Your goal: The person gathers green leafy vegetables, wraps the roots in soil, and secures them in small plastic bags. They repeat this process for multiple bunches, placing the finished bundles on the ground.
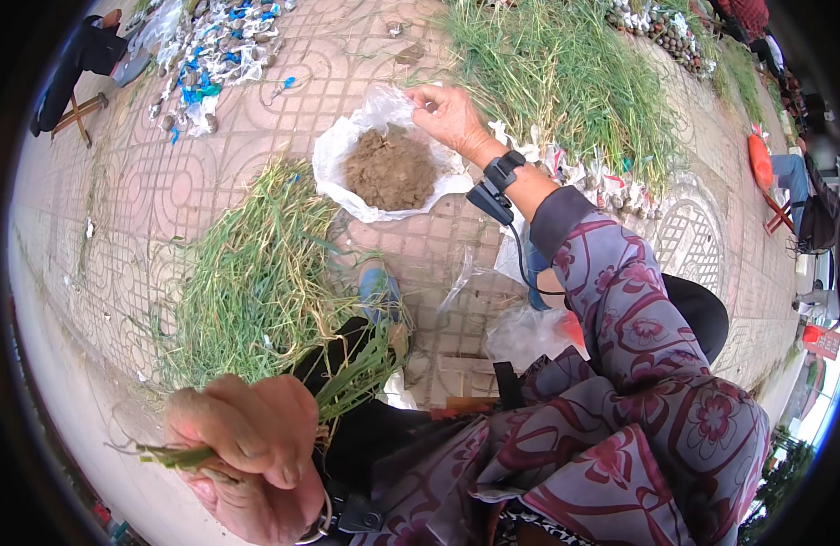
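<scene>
Near the bottom left, my left hand (246, 454) is closed around a bunch of green grass stalks (358, 375), their cut ends poking out past the fingers. Farther off, my right hand (447, 116) is at the rim of a white plastic bag (331, 167), thumb and fingertips at its far edge; whether they pinch the film is not clear. The bag stands wide open on the paving with damp brown soil (390, 167) inside. A heap of cut grass (256, 273) lies to the left, between the bag and my left hand.
A larger grass pile (570, 82) lies at the upper right, with small plastic-wrapped root balls (625, 191) along its edge. More wrapped bundles (218, 54) cover the upper left. Clear plastic bags (529, 334) lie near my feet. Other people sit at both sides, one by a wooden stool (79, 116).
</scene>
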Tool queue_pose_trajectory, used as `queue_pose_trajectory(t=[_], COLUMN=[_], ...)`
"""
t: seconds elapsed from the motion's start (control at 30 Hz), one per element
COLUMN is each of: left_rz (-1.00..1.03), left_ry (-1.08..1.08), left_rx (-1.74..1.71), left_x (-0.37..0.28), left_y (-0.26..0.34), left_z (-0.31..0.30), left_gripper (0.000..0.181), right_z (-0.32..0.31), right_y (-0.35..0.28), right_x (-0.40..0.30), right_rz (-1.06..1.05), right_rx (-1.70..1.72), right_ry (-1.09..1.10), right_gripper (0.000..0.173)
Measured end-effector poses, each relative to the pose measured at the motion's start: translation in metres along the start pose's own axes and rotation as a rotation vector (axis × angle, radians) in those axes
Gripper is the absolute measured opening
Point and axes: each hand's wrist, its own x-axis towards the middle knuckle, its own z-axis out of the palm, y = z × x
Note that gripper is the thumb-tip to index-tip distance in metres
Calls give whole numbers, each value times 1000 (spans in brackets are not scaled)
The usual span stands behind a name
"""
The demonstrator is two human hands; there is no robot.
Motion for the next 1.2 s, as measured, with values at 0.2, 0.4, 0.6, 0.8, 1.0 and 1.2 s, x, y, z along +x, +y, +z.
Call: queue_pose_trajectory(t=[0.2,0.4,0.6,0.8,1.0,1.2], left_rz=[-103,-104,-126,-124,-150,-153], left_ry=[-29,-206,-47,-246,-245,-300], left_rx=[-21,-30,-45,9,-42,12], left_x=[4,8,7,8,6,7], left_y=[5,3,7,7,6,6], left_z=[-4,-16,-16,-18,-18,-21], left_gripper=[12,9,28,10,9,10], right_z=[35,60,62,56,66,70], right_y=[55,70,67,53,68,83], right_x=[-15,-65,-83,-83,-80,-69], right_rz=[-415,-502,-447,-356,-379,95], right_rx=[-355,-336,-324,-384,-376,-55], right_ry=[-102,-170,-175,-165,-204,-199], right_gripper=[8,8,6,7,17,22])
